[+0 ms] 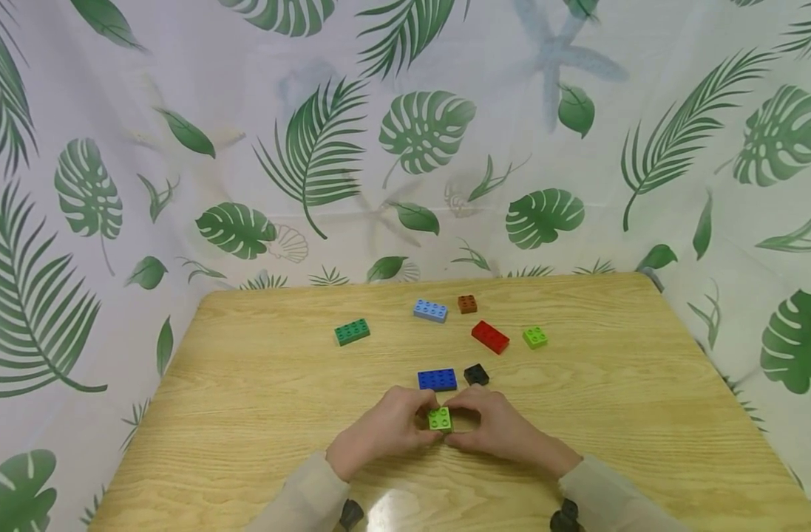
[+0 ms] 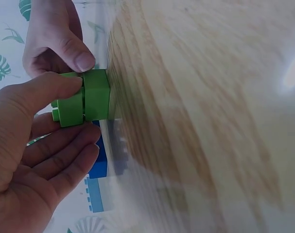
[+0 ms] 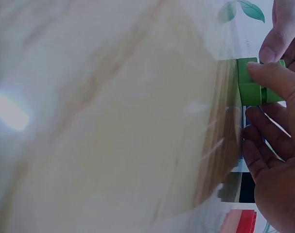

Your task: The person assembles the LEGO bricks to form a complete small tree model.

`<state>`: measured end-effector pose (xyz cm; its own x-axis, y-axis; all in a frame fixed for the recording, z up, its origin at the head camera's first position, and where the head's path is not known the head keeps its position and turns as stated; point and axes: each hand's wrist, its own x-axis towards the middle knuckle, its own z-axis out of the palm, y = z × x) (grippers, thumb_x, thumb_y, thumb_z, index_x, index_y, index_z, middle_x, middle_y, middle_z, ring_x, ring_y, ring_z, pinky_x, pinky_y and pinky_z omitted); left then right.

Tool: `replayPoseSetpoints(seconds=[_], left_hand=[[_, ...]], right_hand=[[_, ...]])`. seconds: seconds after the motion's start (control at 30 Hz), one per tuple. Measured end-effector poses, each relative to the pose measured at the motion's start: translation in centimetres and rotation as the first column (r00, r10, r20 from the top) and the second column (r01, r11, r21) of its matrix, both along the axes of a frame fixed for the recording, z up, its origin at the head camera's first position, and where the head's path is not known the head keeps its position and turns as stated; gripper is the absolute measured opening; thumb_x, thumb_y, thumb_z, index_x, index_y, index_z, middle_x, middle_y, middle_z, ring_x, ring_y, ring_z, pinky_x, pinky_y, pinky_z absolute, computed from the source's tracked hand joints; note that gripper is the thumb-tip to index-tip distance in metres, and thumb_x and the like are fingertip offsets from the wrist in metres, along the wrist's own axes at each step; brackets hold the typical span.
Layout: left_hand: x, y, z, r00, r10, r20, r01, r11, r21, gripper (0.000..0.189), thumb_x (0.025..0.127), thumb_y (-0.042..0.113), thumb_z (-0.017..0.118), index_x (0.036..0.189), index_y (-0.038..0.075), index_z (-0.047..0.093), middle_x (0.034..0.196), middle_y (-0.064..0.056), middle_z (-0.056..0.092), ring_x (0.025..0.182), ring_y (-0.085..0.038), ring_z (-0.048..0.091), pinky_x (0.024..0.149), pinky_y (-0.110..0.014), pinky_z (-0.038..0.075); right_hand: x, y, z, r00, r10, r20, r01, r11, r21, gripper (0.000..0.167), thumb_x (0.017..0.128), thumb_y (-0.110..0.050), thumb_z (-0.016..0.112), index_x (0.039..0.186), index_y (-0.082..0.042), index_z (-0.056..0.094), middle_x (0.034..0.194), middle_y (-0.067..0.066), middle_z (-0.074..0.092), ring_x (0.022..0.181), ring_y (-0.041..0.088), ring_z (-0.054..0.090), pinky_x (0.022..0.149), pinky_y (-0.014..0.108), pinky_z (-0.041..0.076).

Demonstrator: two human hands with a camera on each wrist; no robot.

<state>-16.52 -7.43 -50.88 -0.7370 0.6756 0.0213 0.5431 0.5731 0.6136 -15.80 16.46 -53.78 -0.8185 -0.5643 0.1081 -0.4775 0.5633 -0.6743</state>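
Observation:
In the head view, my two hands meet near the table's front. Between them is a lime green brick (image 1: 439,420) with studs on top. Both wrist views show two green bricks, one above the other, with a thin dark seam between. My left hand (image 1: 395,425) pinches the upper brick (image 2: 71,108), thumb on its near side. My right hand (image 1: 494,425) pinches the lower brick (image 3: 249,87), which is at the table surface. Whether the two are fully pressed together cannot be told. Just beyond the hands lie a blue brick (image 1: 437,380) and a black brick (image 1: 476,374).
Farther back on the wooden table (image 1: 259,369) lie a dark green brick (image 1: 352,332), a light blue brick (image 1: 430,310), a brown brick (image 1: 467,304), a red brick (image 1: 490,337) and another lime green brick (image 1: 534,338). A leaf-patterned cloth (image 1: 352,258) hangs behind and at the sides.

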Motion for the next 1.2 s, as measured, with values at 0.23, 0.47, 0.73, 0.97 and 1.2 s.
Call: replayPoseSetpoints(seconds=[0.23,0.47,0.73,0.97,1.2], left_hand=[[-0.1,0.3,0.1,1.0,-0.011,-0.02,0.01,1.0,-0.018,0.022,0.09,0.019,0.085,0.106,0.011,0.072,0.098,0.002,0.075,0.081,-0.002,0.06,0.074,-0.013,0.048],[-0.2,0.3,-0.1,1.0,-0.002,-0.016,0.002,1.0,-0.004,0.023,0.089,0.019,0.086,0.105,0.011,0.072,0.099,0.003,0.074,0.084,-0.003,0.059,0.076,-0.015,0.049],[-0.4,0.3,-0.4,1.0,-0.003,-0.009,0.003,1.0,0.003,0.022,0.09,0.021,0.086,0.103,0.013,0.071,0.097,0.005,0.071,0.084,-0.002,0.058,0.078,-0.016,0.05],[-0.4,0.3,-0.7,1.0,-0.01,-0.015,0.01,1.0,0.013,0.022,0.089,0.02,0.087,0.102,0.013,0.071,0.095,0.006,0.069,0.084,-0.002,0.056,0.078,-0.016,0.049],[-0.2,0.2,-0.9,0.999,0.019,0.033,-0.021,0.998,0.056,0.024,0.088,0.02,0.087,0.105,0.013,0.073,0.094,0.005,0.067,0.083,-0.006,0.055,0.074,-0.017,0.046]], right_hand=[[0.0,0.1,-0.1,1.0,-0.008,0.017,0.008,1.0,-0.006,0.041,0.088,-0.035,0.087,0.124,-0.018,0.077,0.117,-0.007,0.076,0.106,0.01,0.063,0.094,0.031,0.053],[-0.1,0.1,-0.1,1.0,-0.004,0.018,0.005,1.0,-0.03,0.04,0.089,-0.037,0.086,0.123,-0.018,0.077,0.117,-0.007,0.076,0.104,0.009,0.063,0.093,0.03,0.052],[-0.1,0.2,0.0,1.0,0.002,0.019,-0.001,0.999,-0.036,0.033,0.09,-0.034,0.085,0.12,-0.021,0.08,0.111,-0.012,0.077,0.1,0.004,0.062,0.089,0.028,0.051],[-0.2,0.3,0.1,0.999,0.021,0.045,-0.02,1.0,-0.023,0.037,0.091,-0.033,0.085,0.124,-0.017,0.079,0.114,-0.009,0.077,0.104,0.007,0.064,0.091,0.028,0.053],[-0.2,0.4,0.3,0.995,0.008,0.099,-0.007,1.0,-0.019,0.044,0.09,-0.035,0.085,0.127,-0.012,0.078,0.116,-0.006,0.075,0.105,0.01,0.063,0.089,0.026,0.052]])
